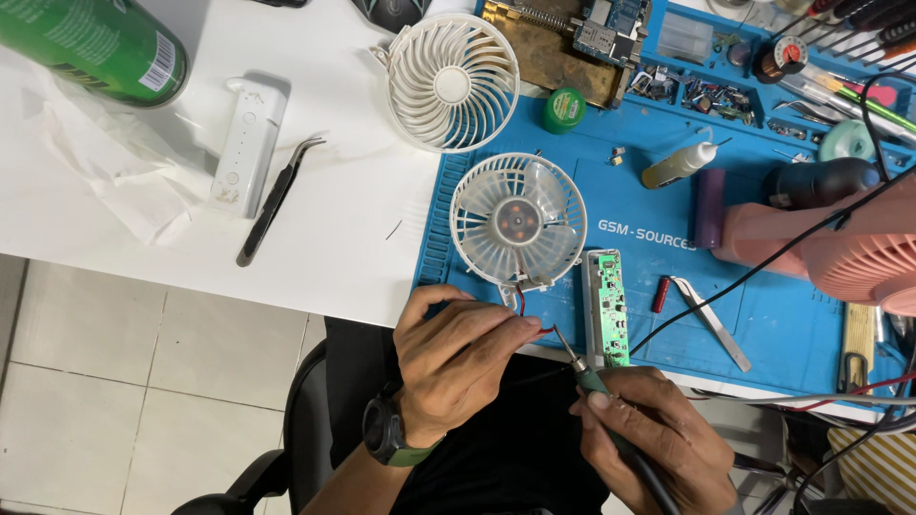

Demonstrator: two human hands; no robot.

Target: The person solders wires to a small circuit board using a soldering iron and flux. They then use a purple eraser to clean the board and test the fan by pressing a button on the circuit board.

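Observation:
My left hand [458, 358] pinches the thin red and black wires [522, 298] that hang from a small white fan head [518, 221] lying on the blue work mat [763, 315]. My right hand [654, 429] grips a soldering iron [584, 374]; its tip points up toward my left fingertips and the wire end. A green circuit board in a white casing half [605, 305] lies just right of the fan head. A second white fan grille [451, 83] rests higher up, half on the white table.
On the white table [334, 219] lie black tweezers [277, 200], a white casing half [248, 143], crumpled tissue and a green can [95, 43]. The mat holds a glue bottle [679, 165], purple cell [708, 207], steel tweezers [711, 322], pink fan [840, 253], cables and tools.

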